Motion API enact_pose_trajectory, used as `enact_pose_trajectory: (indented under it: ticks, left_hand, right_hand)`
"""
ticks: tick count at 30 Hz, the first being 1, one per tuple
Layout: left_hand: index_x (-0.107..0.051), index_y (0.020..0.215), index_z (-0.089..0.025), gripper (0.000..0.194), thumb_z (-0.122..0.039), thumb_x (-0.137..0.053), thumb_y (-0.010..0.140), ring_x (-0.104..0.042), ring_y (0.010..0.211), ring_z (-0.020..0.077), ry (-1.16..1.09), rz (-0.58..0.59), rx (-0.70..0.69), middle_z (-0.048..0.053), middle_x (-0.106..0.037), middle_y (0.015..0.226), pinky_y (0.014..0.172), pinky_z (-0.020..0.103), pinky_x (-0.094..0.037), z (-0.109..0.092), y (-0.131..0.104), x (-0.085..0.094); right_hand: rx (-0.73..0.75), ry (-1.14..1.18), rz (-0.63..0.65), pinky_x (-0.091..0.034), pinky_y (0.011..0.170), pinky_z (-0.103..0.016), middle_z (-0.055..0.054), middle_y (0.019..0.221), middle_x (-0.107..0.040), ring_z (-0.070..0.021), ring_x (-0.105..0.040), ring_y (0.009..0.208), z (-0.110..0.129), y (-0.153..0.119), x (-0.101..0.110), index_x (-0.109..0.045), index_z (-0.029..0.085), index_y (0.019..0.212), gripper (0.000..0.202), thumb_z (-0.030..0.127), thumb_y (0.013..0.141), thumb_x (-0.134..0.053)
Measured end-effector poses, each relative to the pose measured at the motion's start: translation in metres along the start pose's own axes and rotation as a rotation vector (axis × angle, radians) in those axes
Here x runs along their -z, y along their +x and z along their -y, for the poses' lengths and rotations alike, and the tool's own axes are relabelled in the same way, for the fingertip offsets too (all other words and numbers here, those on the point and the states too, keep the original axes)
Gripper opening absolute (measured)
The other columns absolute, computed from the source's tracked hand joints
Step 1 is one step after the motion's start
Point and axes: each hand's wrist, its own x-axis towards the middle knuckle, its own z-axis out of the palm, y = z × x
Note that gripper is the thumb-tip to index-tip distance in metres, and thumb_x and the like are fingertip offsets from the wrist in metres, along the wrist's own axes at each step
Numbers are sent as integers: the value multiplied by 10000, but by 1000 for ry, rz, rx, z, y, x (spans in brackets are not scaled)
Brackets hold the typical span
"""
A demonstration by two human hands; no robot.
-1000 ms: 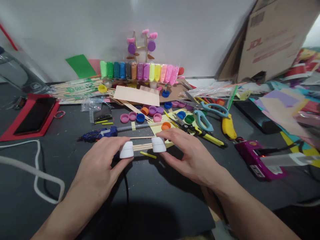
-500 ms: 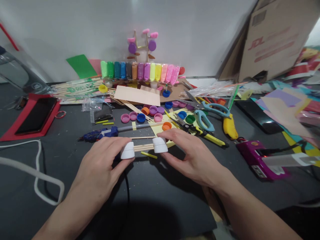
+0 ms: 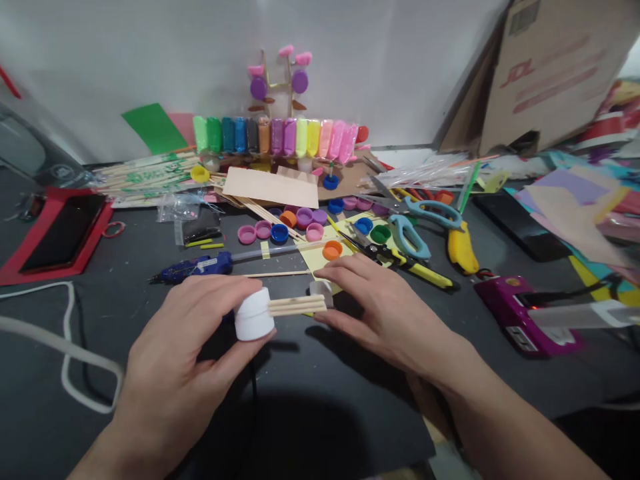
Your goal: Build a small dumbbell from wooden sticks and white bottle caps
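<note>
Between its thumb and fingers, my left hand [image 3: 185, 353] grips a white cap piece [image 3: 254, 316], with several short wooden sticks [image 3: 299, 305] pointing right from it. My right hand [image 3: 390, 313] is bent around a second white cap [image 3: 321, 291], which sits behind the free ends of the sticks; its fingertips are at the cap's right side. Behind my left hand lies a blue glue gun [image 3: 195, 267]. A thin stick [image 3: 273, 274] lies on the table just beyond the caps.
Colored bottle caps [image 3: 280, 233], blue-handled scissors [image 3: 410, 237] and yellow-handled pliers [image 3: 425, 275] lie beyond my hands. A purple power box [image 3: 515, 313] is at right. Left are a white cable [image 3: 67, 340] and a phone [image 3: 65, 233]. Clay packs [image 3: 277, 137] line the back.
The white caps were in line with the sticks between them. Now the left cap with the sticks is nearer and tilted, and the stick ends show free of the right cap.
</note>
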Motion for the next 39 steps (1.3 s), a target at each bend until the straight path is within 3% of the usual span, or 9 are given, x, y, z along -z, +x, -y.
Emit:
enact_pose_trajectory:
  ticks: [4,10,21,31,39]
  left_hand:
    - [-602,1179,-225,266,-268,-631,918,-617,1039,191,12,4,-91,35,-683,1117,960,296,-452,0,-4,0]
    - [-592,1180,-184,257,-272,-607,939,-606,1037,220,59,32,-205,69,-699,1086,944,338,-446,-3,-4,-9]
    - [-562,1209,-234,274,-293,-584,943,-653,1029,258,43,105,-204,64,-730,1076,888,392,-495,-7,-5,-12]
    - [-552,1206,-205,262,-250,-579,950,-626,1024,238,65,101,-244,68,-716,1078,897,373,-466,-7,-6,-11]
    - [-542,1212,-243,267,-261,-573,947,-642,997,252,59,112,-223,53,-725,1067,862,389,-475,-7,-6,-13]
  right_hand:
    - [6,455,-100,-454,701,-260,-25,875,-649,-150,-581,760,15,-2,4,-657,142,998,294,420,910,-698]
    - [-120,759,-49,-417,638,-243,23,772,-583,-123,-539,700,26,-6,-3,-622,179,829,173,326,908,-671]
    - [-107,639,-114,-421,643,-188,45,734,-613,-80,-558,672,32,-2,-8,-641,169,770,102,129,851,-688]
    - [-131,627,-121,-420,610,-166,49,698,-609,-67,-545,633,36,-2,-11,-641,156,749,107,106,837,-673]
    - [-160,616,-126,-415,581,-189,48,665,-603,-80,-533,600,37,-1,-12,-628,165,717,124,99,819,-654]
